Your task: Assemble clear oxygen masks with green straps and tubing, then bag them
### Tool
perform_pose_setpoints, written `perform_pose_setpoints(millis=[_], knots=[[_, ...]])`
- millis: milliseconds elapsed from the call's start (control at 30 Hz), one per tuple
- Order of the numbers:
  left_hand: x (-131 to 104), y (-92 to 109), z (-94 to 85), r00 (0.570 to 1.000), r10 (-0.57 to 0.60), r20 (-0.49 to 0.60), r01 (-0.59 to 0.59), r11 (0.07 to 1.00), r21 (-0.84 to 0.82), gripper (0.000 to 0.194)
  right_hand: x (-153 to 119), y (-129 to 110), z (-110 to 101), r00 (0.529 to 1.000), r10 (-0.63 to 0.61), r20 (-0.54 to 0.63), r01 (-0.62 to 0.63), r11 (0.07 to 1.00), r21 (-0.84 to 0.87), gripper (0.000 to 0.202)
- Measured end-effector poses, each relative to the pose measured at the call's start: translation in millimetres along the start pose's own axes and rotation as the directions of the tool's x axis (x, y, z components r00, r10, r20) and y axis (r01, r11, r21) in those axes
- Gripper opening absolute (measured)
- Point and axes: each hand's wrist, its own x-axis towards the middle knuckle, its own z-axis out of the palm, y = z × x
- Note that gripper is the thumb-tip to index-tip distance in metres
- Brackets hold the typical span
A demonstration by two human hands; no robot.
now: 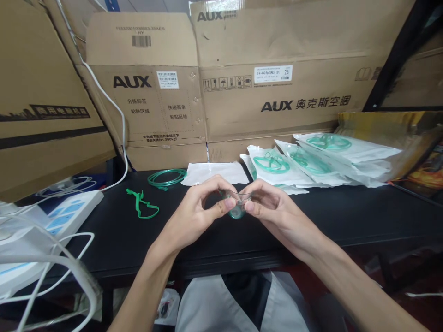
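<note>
The left hand and right hand pinch a clear green mask between them. A green strap and coiled tubing lie left, unattached; filled pouches sit far right.

Left grip, right grip, both pinched

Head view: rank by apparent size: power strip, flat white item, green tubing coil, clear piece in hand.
1. Power strip, helped by nearness to the camera
2. Flat white item
3. Unsure: green tubing coil and clear piece look close, the latter partly covered
</note>
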Motion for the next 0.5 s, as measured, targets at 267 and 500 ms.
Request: perform_pose_setpoints(millis=[267, 500], knots=[[-1, -6, -9.8, 0.995, 0.042, 0.095, -0.037, 0.998, -0.057, 0.006, 2, 0, -8, 0.992, -0.078, 0.099, 0.081, 0.997, -0.021, 0.006], [-4, -9, -14.2, 0.993, 0.037, 0.116, -0.024, 0.994, -0.108, 0.017, 2, 5, -11, 0.986, -0.080, 0.145, 0.073, 0.996, 0.055, 0.010]])
